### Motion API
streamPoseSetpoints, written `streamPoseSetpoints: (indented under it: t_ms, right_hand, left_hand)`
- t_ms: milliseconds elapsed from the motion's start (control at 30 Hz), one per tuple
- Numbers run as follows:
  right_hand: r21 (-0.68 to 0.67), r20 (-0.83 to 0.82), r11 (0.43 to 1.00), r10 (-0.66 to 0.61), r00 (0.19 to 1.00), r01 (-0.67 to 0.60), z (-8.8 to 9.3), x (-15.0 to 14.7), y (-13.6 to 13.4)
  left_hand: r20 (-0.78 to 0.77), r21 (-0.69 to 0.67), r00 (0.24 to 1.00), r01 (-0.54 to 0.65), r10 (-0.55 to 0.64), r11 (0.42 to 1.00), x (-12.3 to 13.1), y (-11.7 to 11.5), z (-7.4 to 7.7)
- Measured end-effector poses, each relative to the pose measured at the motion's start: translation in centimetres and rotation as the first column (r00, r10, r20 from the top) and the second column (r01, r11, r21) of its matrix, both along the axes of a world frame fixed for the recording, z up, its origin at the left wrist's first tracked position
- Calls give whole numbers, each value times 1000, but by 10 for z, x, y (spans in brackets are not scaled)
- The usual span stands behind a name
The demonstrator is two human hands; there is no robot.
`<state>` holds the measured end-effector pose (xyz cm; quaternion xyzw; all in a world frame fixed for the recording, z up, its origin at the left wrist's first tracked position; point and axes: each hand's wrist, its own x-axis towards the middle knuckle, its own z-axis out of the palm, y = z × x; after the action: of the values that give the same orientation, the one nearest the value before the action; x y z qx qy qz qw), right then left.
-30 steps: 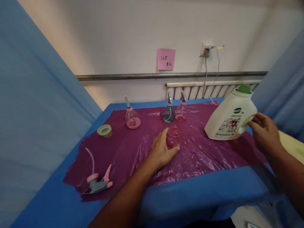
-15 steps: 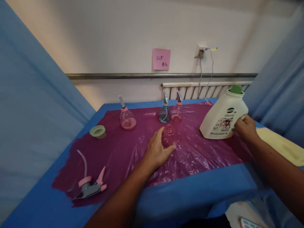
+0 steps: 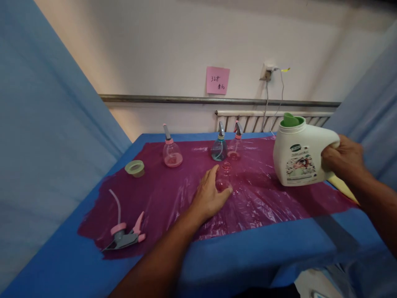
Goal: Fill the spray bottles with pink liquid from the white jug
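Observation:
My left hand [image 3: 211,194] is curved round the near left side of a clear spray bottle [image 3: 226,176], which stands upright with its pink-ringed neck uncovered. The hand hides part of the bottle's body. Over on the right, my right hand [image 3: 347,159] is closed on the handle of a white detergent jug [image 3: 293,155]. A green spout shows in the jug's open mouth, which leans slightly left. A grey and pink trigger sprayer head [image 3: 124,238] with its tube lies at the front left.
A spray bottle with pink liquid [image 3: 172,157], a blue spray bottle [image 3: 219,149] and another pink-collared spray bottle [image 3: 235,151] stand toward the back. A pale green cap [image 3: 135,167] rests on the left of the purple plastic sheet [image 3: 161,198]. Yellow cloth [image 3: 343,190] lies beneath the jug's right side.
The jug has tipped from leaning right to nearly upright, slightly left, and looks lifted by my right hand. My left hand stays at the clear bottle. The view has shifted a little.

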<state>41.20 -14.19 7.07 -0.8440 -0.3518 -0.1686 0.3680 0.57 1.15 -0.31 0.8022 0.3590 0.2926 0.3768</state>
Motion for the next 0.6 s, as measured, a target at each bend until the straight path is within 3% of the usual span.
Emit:
streamPoseSetpoints:
  t_ms: [100, 200, 333, 600]
  right_hand:
    - [-37, -98, 999, -23, 995, 20, 24, -22, 1]
    - [-147, -48, 989, 0, 999, -7, 37, -35, 4]
    - [-279, 46, 955, 120, 992, -102, 38, -40, 9]
    - [-508, 275, 861, 192, 942, -27, 38, -52, 23]
  left_hand:
    - [-19, -2, 1000, 1, -1, 1000, 0, 2, -2]
    - [-48, -19, 999, -12, 12, 1000, -2, 3, -4]
    - [-34, 5, 999, 7, -7, 1000, -3, 4, -6]
    - [-19, 32, 999, -36, 37, 999, -1, 2, -4]
